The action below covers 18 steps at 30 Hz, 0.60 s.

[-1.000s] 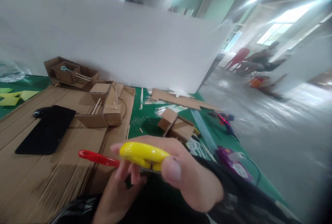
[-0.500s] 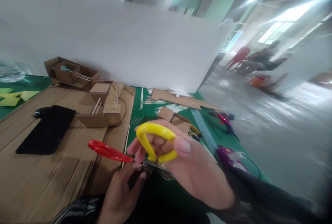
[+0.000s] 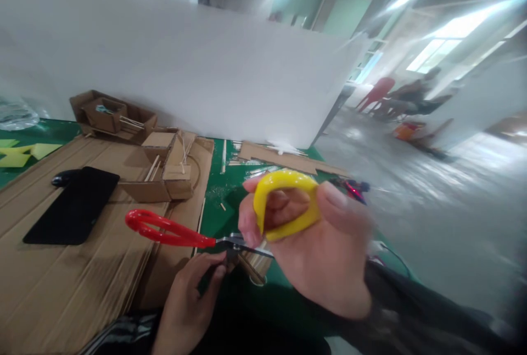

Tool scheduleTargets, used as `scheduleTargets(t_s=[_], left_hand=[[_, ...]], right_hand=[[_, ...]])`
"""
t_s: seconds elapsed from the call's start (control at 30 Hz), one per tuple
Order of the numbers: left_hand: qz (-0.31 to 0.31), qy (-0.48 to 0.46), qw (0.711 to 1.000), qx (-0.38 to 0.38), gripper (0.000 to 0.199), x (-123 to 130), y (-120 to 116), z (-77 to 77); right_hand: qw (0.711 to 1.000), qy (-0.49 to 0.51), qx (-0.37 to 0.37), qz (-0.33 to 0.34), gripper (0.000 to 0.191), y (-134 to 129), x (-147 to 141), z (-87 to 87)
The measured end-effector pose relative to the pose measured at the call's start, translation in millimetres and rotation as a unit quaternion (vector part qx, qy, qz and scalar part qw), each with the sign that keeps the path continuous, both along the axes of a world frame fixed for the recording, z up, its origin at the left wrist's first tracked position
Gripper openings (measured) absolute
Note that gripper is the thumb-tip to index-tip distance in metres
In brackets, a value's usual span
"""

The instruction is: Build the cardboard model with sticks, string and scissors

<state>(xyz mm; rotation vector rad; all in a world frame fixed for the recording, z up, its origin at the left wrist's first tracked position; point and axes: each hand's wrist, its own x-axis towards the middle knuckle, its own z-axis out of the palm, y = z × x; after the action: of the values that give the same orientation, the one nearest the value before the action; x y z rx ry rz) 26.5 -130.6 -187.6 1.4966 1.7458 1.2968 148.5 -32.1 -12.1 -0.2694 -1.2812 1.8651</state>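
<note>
Scissors with one red handle point(image 3: 168, 229) and one yellow handle point(image 3: 288, 176) are spread wide over the green table. My right hand point(image 3: 325, 251) is closed on the yellow loop, thumb on its right side. The red handle points left, untouched by my right hand. Just below the pivot, my left hand point(image 3: 189, 294) pinches a small dark piece point(image 3: 232, 259); I cannot tell whether it belongs to the scissors. Behind the pivot lies a brown strip point(image 3: 253, 267), partly covered by the blade.
On the left, a black tablet point(image 3: 74, 207) and a mouse point(image 3: 63, 178) lie on a cardboard sheet point(image 3: 99, 275). Cardboard boxes point(image 3: 179, 185) stand behind. Thin sticks and a cardboard strip point(image 3: 284, 158) lie before a white partition point(image 3: 185, 69). Yellow paper point(image 3: 20, 155) is far left.
My right hand has moved up and right with the yellow handle, and the handles are farther apart. The red handle has shifted slightly left. My left hand stays in nearly the same place.
</note>
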Motion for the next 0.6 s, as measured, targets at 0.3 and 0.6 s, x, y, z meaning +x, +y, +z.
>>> scheduleTargets(t_s=[0.3, 0.6], left_hand=[[0.016, -0.010, 1.000, -0.006, 0.017, -3, 0, -3.5], [0.033, 0.016, 0.998, -0.048, 0.027, 0, -2, -1.6]], right_hand=[[0.999, 0.017, -0.025, -0.012, 0.058, 19, -15, -11.5], [0.999, 0.019, -0.035, 0.029, 0.059, 20, -17, -11.1]])
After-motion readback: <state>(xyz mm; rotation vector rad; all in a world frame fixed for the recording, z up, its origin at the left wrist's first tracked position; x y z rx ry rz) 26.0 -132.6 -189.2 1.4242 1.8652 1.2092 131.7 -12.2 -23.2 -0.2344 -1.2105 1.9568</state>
